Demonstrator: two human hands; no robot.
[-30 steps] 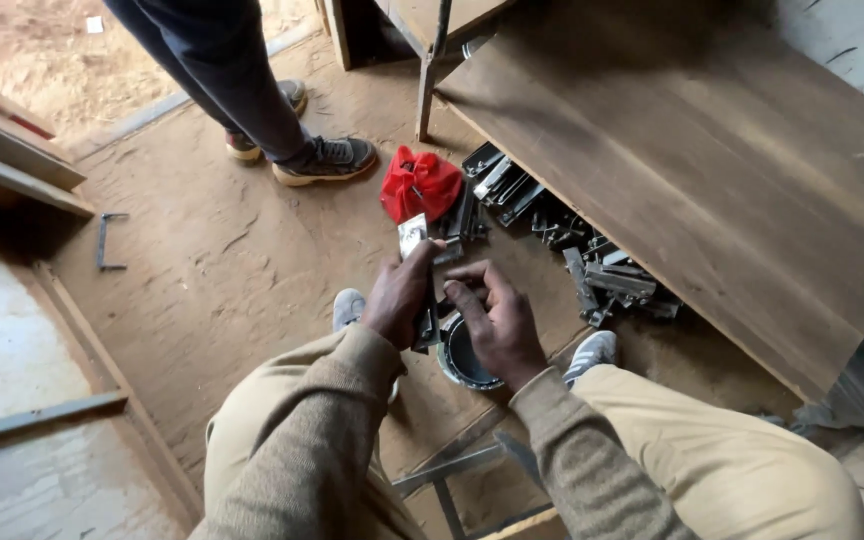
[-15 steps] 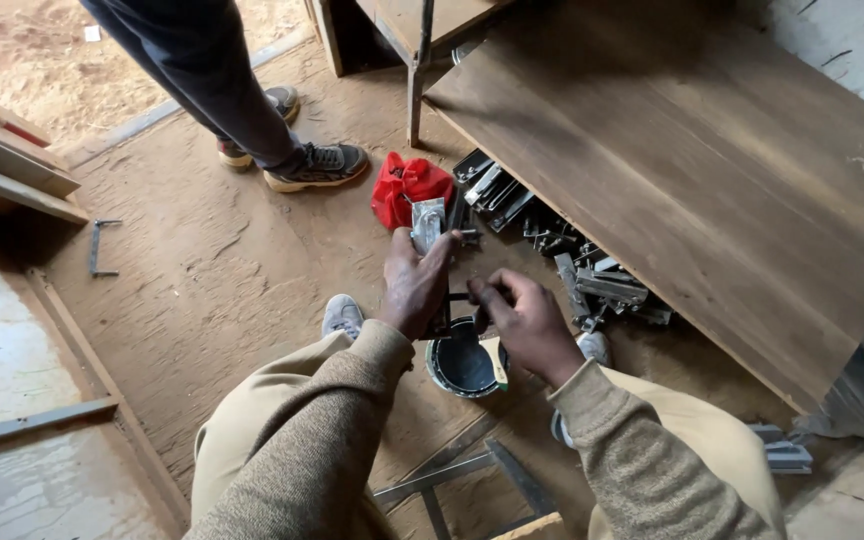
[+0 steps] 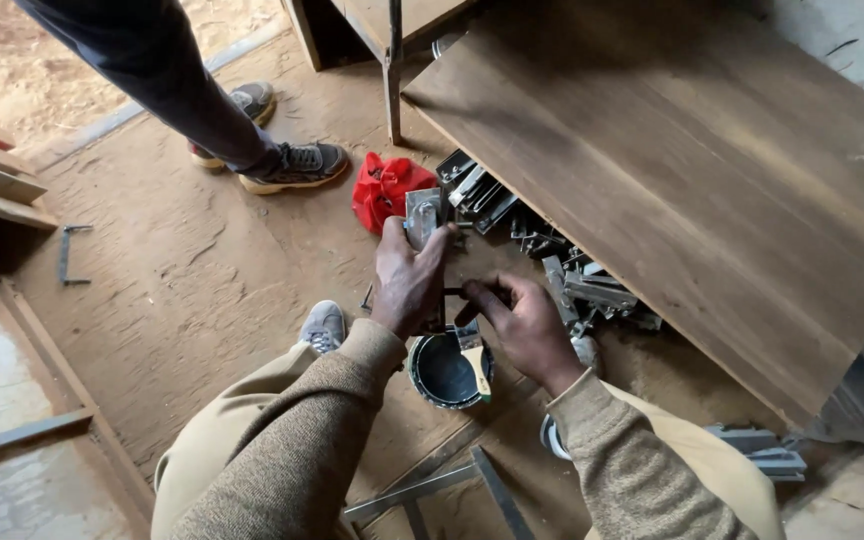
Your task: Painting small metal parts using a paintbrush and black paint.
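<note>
Since the earlier frame my two hands have drifted a little up and right in the picture, closer to the board's edge, and the standing person's shoes have slid toward the upper left. At centre frame my left hand (image 3: 407,283) is wrapped around one grey metal bracket (image 3: 422,216), held upright with its top poking above my fingers. My right hand (image 3: 524,322) pinches a thin dark piece against the bracket's lower end; I cannot tell exactly what it is. Just below both hands sits one round tin (image 3: 446,370) with one brush (image 3: 474,357) resting across its rim. One red bag (image 3: 384,190) lies above the bracket, beside a heap of metal fittings (image 3: 562,262), too many to count, tucked under one wooden board (image 3: 692,180). Two shoes (image 3: 282,150) of another person stand at upper left.
</note>
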